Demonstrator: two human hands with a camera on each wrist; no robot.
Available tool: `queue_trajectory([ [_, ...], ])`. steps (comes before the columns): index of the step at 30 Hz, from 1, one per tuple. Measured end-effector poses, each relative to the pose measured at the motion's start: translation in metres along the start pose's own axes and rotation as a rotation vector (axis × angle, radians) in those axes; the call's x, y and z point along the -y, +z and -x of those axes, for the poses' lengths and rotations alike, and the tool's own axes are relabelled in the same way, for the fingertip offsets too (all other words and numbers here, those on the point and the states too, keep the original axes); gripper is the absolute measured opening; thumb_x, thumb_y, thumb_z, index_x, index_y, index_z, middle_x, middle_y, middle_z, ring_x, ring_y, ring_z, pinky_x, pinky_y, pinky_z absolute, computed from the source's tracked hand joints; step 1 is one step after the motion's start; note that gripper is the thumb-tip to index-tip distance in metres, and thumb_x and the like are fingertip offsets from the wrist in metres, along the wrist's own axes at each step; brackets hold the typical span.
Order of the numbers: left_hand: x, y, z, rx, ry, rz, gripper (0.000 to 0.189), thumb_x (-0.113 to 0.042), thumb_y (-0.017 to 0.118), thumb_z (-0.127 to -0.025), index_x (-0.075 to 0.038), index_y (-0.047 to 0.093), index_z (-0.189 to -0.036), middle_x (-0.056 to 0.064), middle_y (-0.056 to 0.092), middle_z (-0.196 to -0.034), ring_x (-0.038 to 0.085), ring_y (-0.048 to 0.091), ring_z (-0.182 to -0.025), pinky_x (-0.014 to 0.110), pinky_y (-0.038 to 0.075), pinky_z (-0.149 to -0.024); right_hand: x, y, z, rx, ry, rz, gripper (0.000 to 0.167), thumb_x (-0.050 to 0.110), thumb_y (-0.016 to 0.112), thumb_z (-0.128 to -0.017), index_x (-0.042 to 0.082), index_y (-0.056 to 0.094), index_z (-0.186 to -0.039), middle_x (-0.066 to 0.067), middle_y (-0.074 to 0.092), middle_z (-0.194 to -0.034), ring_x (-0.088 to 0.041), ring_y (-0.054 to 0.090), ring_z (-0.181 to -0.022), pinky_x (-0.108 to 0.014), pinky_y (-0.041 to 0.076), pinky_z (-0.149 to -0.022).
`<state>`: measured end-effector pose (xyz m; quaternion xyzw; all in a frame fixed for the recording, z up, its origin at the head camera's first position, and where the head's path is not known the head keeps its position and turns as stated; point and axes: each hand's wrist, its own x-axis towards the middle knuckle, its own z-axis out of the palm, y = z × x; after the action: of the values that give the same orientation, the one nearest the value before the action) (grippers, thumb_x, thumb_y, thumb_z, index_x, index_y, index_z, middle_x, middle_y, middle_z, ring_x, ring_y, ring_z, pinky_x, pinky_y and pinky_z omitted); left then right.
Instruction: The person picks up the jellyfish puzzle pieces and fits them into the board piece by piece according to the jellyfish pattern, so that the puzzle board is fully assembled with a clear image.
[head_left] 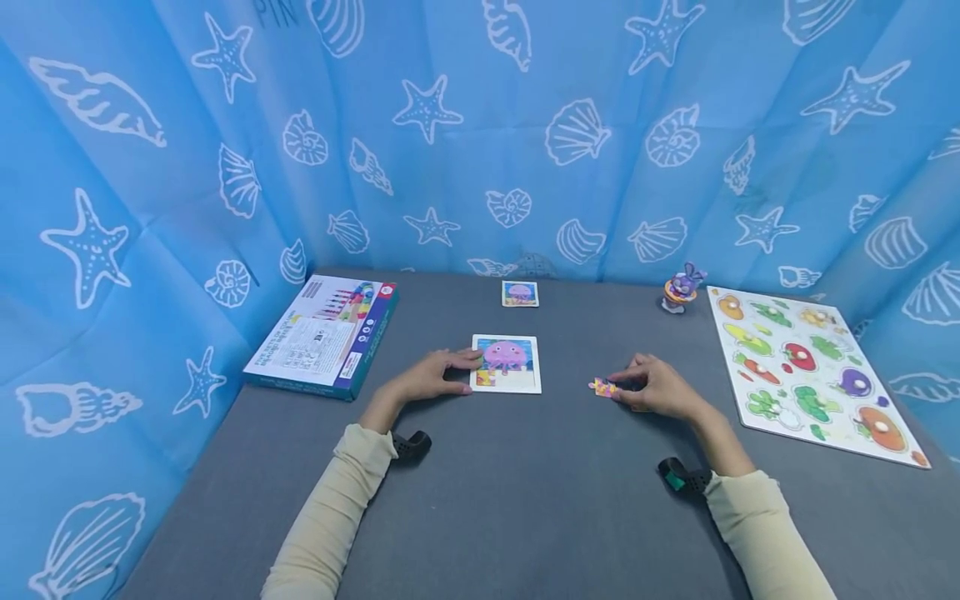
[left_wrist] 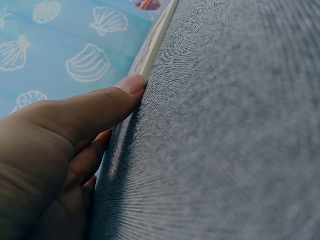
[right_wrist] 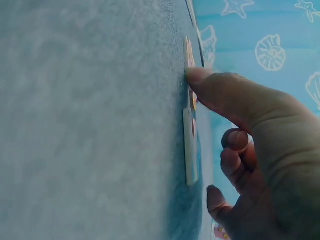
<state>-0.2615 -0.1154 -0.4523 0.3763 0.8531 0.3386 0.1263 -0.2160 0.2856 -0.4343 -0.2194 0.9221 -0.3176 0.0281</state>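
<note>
A small square puzzle board [head_left: 517,382] with a pink jellyfish picture lies mid-table; its lower part shows bare tray beside one yellow patch. My left hand [head_left: 437,375] holds the board's left side, thumb at the near corner and fingers on the upper edge. In the left wrist view, the thumb [left_wrist: 132,85] presses the board's pale edge [left_wrist: 159,40]. To the right, my right hand [head_left: 654,385] pinches a pink and yellow puzzle piece [head_left: 603,388] low at the table. Another flat piece [right_wrist: 190,150] lies beside the thumb [right_wrist: 220,87] in the right wrist view.
A small jellyfish picture card [head_left: 520,293] lies behind the board. At the left is a flat toy box [head_left: 322,337]. A purple rabbit figurine [head_left: 681,289] stands back right, near a vegetable puzzle board [head_left: 813,371]. A blue shell-patterned curtain [head_left: 480,167] hangs behind the grey table.
</note>
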Motion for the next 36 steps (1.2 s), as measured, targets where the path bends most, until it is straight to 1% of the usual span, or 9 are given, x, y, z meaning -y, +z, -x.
queue_trajectory([
  [4,0.002,0.0,-0.001,-0.006,0.006,0.006,0.052,-0.025,0.062,-0.088,-0.012,0.047,-0.135,0.003,0.032,-0.149,0.02,0.023,-0.141,0.048,0.009,-0.116,0.01,0.002,-0.015,-0.046,-0.067,0.075,0.023,0.014,0.072,-0.078,0.002,0.072,-0.099,-0.005,0.05,-0.075,-0.012,0.035,-0.067,-0.023,0.03,-0.059],
  [7,0.002,0.0,-0.002,-0.011,0.011,0.002,0.052,-0.026,0.061,-0.088,-0.012,0.046,-0.135,0.003,0.031,-0.15,0.02,0.022,-0.141,0.048,0.009,-0.116,0.029,0.008,-0.034,-0.06,-0.139,0.113,0.022,0.014,0.072,-0.078,0.003,0.072,-0.098,-0.008,0.048,-0.073,-0.013,0.034,-0.067,-0.024,0.029,-0.06],
  [10,0.003,0.0,-0.001,-0.02,0.007,0.0,0.051,-0.025,0.062,-0.087,-0.012,0.047,-0.135,0.004,0.032,-0.149,0.022,0.023,-0.14,0.05,0.009,-0.115,0.051,0.023,-0.054,-0.054,-0.19,0.152,0.023,0.018,0.072,-0.078,0.005,0.073,-0.097,-0.009,0.049,-0.074,-0.014,0.035,-0.069,-0.025,0.028,-0.061],
  [14,0.002,0.001,-0.001,-0.014,0.0,-0.017,0.051,-0.028,0.062,-0.088,-0.013,0.047,-0.135,0.003,0.032,-0.149,0.021,0.024,-0.14,0.05,0.009,-0.115,0.074,0.049,-0.073,-0.019,-0.189,0.19,0.025,0.027,0.073,-0.077,0.01,0.074,-0.096,-0.006,0.047,-0.073,-0.014,0.033,-0.067,-0.027,0.023,-0.06],
  [18,0.003,0.002,-0.002,-0.006,-0.004,-0.015,0.052,-0.028,0.061,-0.088,-0.013,0.047,-0.135,0.002,0.031,-0.15,0.02,0.023,-0.14,0.05,0.008,-0.115,0.087,0.065,-0.082,0.004,-0.178,0.195,0.024,0.027,0.073,-0.077,0.011,0.074,-0.095,-0.004,0.044,-0.07,-0.013,0.031,-0.065,-0.026,0.02,-0.059],
  [21,0.004,0.001,-0.001,-0.014,-0.011,-0.007,0.051,-0.027,0.062,-0.088,-0.013,0.047,-0.135,0.001,0.031,-0.15,0.02,0.023,-0.14,0.049,0.008,-0.116,0.092,0.069,-0.087,0.0,-0.187,0.153,0.027,0.025,0.075,-0.076,0.009,0.073,-0.098,-0.007,0.046,-0.07,-0.013,0.03,-0.064,-0.026,0.022,-0.059],
  [25,0.005,0.0,0.0,-0.013,-0.004,-0.008,0.051,-0.025,0.062,-0.087,-0.012,0.048,-0.134,0.002,0.032,-0.149,0.021,0.023,-0.14,0.049,0.009,-0.116,0.091,0.07,-0.09,0.014,-0.2,0.031,0.032,0.019,0.075,-0.075,0.007,0.071,-0.104,-0.008,0.046,-0.068,-0.013,0.028,-0.061,-0.025,0.024,-0.058],
  [31,0.005,0.002,-0.001,0.005,0.007,-0.022,0.051,-0.026,0.062,-0.088,-0.012,0.047,-0.135,0.002,0.032,-0.149,0.02,0.024,-0.14,0.049,0.01,-0.116,0.081,0.074,-0.096,0.121,-0.231,-0.092,0.026,0.015,0.072,-0.078,0.005,0.071,-0.102,-0.003,0.046,-0.069,-0.01,0.028,-0.061,-0.022,0.026,-0.058],
  [36,0.004,0.002,-0.002,-0.004,0.01,0.002,0.051,-0.024,0.063,-0.087,-0.012,0.048,-0.134,0.003,0.032,-0.149,0.021,0.024,-0.14,0.049,0.009,-0.116,0.076,0.074,-0.106,0.205,-0.273,-0.166,0.023,0.012,0.071,-0.079,0.003,0.071,-0.1,-0.008,0.049,-0.07,-0.011,0.028,-0.061,-0.022,0.026,-0.056],
])
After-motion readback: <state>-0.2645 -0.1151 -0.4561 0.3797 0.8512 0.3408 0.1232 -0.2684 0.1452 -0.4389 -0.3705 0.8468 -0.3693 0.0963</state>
